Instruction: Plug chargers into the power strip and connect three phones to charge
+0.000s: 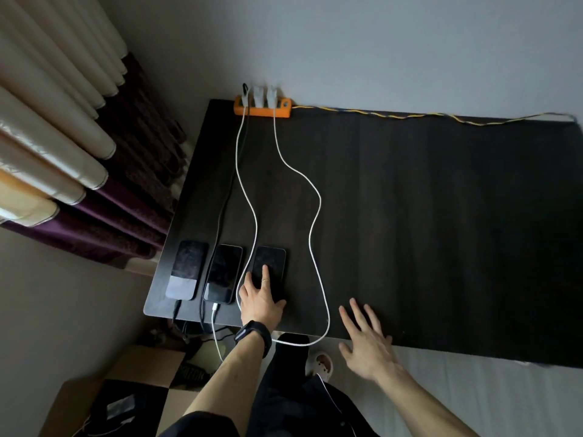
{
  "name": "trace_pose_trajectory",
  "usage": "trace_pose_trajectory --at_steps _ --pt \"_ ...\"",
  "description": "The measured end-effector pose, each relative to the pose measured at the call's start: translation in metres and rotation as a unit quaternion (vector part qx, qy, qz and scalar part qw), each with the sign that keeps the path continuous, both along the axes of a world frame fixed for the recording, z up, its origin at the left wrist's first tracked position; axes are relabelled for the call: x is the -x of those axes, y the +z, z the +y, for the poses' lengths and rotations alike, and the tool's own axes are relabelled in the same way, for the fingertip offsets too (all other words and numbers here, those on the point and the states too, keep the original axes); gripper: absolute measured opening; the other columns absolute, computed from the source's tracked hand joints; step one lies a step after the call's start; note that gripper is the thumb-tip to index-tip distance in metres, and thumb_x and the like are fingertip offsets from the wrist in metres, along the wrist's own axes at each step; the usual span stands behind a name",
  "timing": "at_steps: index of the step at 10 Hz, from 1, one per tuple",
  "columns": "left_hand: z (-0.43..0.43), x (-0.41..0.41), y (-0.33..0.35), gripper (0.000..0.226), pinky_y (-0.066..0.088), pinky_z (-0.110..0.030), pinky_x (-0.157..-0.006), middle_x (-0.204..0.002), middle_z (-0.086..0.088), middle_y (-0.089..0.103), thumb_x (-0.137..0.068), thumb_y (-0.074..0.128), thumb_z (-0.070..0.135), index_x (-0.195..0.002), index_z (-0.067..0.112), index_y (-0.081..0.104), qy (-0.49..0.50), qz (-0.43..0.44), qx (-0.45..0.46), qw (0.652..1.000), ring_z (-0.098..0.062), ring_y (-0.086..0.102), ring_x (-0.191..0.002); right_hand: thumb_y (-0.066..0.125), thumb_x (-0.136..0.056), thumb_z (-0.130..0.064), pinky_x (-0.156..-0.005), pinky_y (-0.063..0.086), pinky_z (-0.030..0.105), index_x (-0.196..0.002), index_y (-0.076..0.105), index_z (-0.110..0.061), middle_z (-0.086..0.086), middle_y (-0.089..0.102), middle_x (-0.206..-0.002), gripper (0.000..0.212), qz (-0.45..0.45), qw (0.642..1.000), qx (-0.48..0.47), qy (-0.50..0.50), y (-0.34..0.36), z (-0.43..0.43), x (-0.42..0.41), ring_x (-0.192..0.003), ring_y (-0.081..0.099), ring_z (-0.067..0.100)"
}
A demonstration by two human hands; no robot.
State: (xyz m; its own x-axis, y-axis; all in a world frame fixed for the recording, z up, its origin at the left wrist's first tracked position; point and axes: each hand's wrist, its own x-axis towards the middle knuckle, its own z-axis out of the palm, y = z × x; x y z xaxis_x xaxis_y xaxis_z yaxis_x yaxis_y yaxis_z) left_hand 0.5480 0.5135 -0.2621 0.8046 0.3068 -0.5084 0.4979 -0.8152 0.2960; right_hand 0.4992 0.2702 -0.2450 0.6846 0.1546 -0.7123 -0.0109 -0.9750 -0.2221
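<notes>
Head view: the left hand (260, 298) lies flat, fingers spread, on the rightmost phone (270, 266) at the table's (441, 231) near-left edge; the right hand (366, 339) hovers open. Pin the phone while seating the white cable (317, 216) running from the far orange power strip (262, 109).

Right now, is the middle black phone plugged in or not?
Plugged in: a white cable connector sits in the near end of the middle black phone.

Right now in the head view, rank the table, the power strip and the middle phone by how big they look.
1. Table
2. Middle phone and power strip: they look alike in size, and the strip lies farther away, so no ranking.
</notes>
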Motion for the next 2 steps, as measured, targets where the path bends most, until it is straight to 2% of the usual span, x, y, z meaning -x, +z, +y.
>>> trace_pose_trajectory --at_steps 1,2 --pt "0.003 -0.002 0.007 0.099 0.021 -0.043 -0.120 -0.163 -0.017 0.003 -0.086 0.067 0.047 -0.158 0.029 0.002 -0.037 0.012 -0.034 0.999 -0.035 0.013 -0.147 0.049 -0.098 -0.044 -0.110 0.027 0.070 -0.157 0.000 -0.041 -0.020 -0.025 -0.161 0.077 -0.004 1.000 -0.010 -0.011 0.005 0.000 -0.001 -0.152 -0.018 0.018" --pt "-0.010 0.000 0.015 0.088 0.015 -0.044 -0.122 -0.164 -0.016 0.001 -0.091 0.055 0.054 -0.158 0.021 0.007 -0.105 -0.033 -0.077 0.991 -0.034 0.008 -0.150 0.045 -0.098 -0.047 -0.113 0.033 0.059 -0.156 0.011 -0.041 -0.015 -0.014 -0.165 0.067 -0.027 0.999 -0.012 -0.016 0.010 -0.006 -0.006 -0.153 -0.004 0.018"
